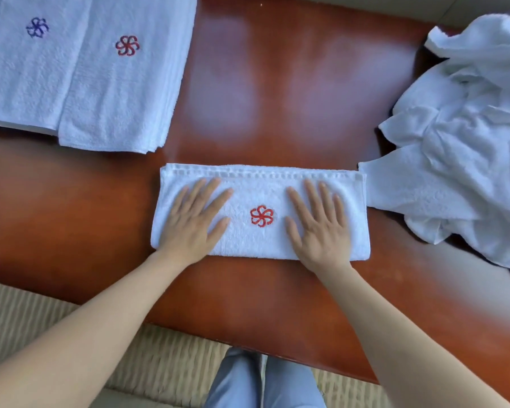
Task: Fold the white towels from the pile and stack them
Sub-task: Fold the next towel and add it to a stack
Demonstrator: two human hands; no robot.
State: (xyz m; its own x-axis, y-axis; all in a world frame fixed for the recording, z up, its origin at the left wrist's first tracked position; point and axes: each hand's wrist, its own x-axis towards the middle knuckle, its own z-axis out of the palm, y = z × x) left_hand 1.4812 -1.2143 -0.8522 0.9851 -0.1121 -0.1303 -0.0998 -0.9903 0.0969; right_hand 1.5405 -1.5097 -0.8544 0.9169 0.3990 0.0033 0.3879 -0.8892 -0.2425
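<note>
A folded white towel [259, 184] with a red flower emblem lies flat in front of me on the red-brown table [277, 83]. My left hand [193, 220] presses flat on its left half, fingers straight and spread. My right hand [318, 223] presses flat on its right half in the same way. At the right edge sits the crumpled pile of white towels [460, 136], one corner touching the folded towel's right end. At the far left stand two stacks of folded towels: one with a red emblem [121, 89] and one with a blue emblem [21, 69].
The table's near edge runs diagonally below my forearms, with beige striped carpet [42, 319] under it. My legs in light blue trousers [262, 381] show at the bottom centre. Bare polished wood lies between the stacks and the pile.
</note>
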